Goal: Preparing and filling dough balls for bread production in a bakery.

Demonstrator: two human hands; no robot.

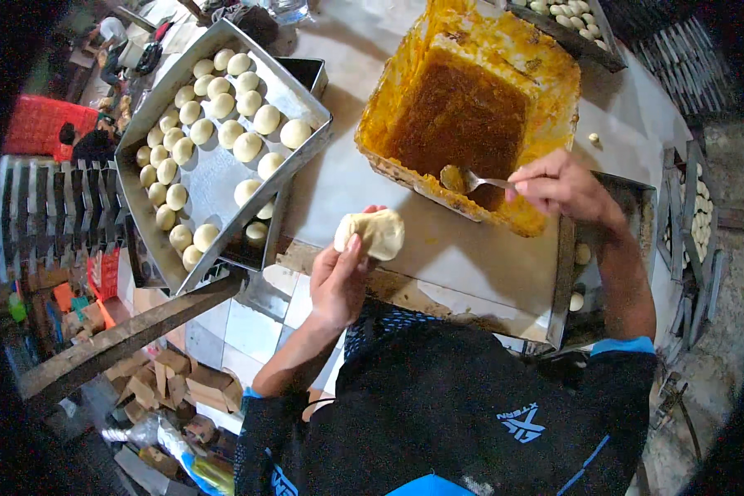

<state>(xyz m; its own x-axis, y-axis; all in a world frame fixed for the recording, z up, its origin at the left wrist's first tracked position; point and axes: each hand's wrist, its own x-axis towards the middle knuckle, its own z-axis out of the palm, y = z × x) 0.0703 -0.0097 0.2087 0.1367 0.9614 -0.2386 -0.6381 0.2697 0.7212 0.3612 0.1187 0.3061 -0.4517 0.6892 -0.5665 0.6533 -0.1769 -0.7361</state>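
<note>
My left hand (339, 277) holds a flattened piece of pale dough (376, 234) up over the table's near edge, thumb on top of it. In my right hand (558, 190) is the handle of a metal spoon (489, 182). The spoon's bowl, coated with filling, is at the near wall of a large square tub (370, 157). Thick orange-brown filling (463, 107) lies in the tub and is smeared over its walls. To the left, a metal tray (215, 174) carries many round dough balls (248, 147).
The tray rests tilted on a darker tray (306, 74). At my right is another dark tray (616, 248) with a few dough balls. More dough pieces fill a tray (583, 50) at the far right. A wooden beam (132, 335) and cardboard scraps (174, 376) are at lower left.
</note>
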